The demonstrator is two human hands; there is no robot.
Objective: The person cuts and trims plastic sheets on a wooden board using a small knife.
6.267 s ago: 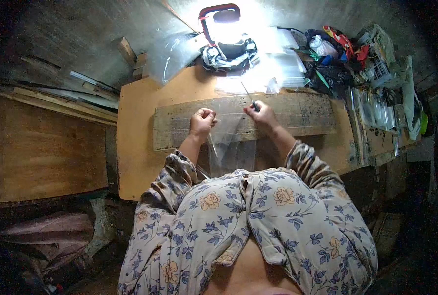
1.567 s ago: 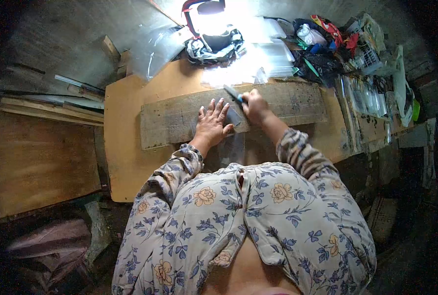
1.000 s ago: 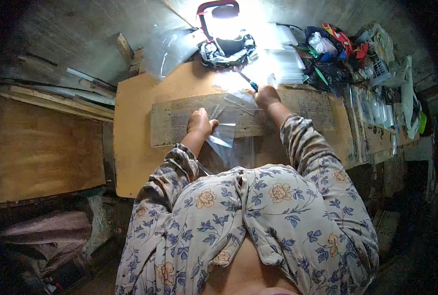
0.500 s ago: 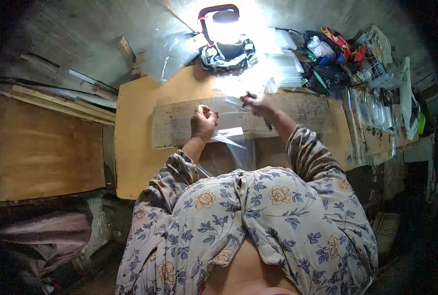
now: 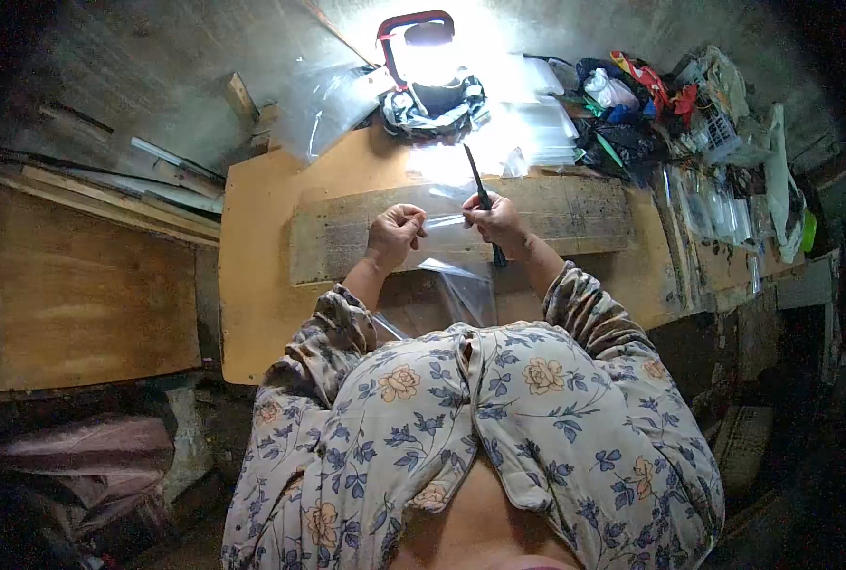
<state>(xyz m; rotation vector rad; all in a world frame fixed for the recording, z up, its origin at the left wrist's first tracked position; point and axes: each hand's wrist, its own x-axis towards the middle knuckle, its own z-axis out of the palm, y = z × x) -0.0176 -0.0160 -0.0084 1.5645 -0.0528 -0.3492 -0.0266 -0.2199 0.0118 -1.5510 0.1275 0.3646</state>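
My left hand [image 5: 396, 236] is closed in a pinch on the edge of a clear plastic sheet [image 5: 463, 290], above a long wooden board. The sheet stretches between both hands and hangs down toward my lap. My right hand [image 5: 499, 226] is closed around a long, thin black tool [image 5: 476, 171], whose narrow end points up and away from me. Its thicker end sticks out below the palm. The right fingertips also seem to pinch the sheet; the exact contact is too small to make out.
The weathered board [image 5: 575, 214] lies across a yellowish tabletop [image 5: 261, 228]. At the back a bright lamp [image 5: 429, 52] stands by a black plastic bag [image 5: 432, 114]. Stacked clear sheets [image 5: 541, 123], bags and a basket [image 5: 722, 138] crowd the right rear. Wooden strips [image 5: 109, 204] lie at left.
My right hand has moved slightly left and down, nearer the left hand. The black tool has swung more upright, and the plastic is now stretched between the hands.
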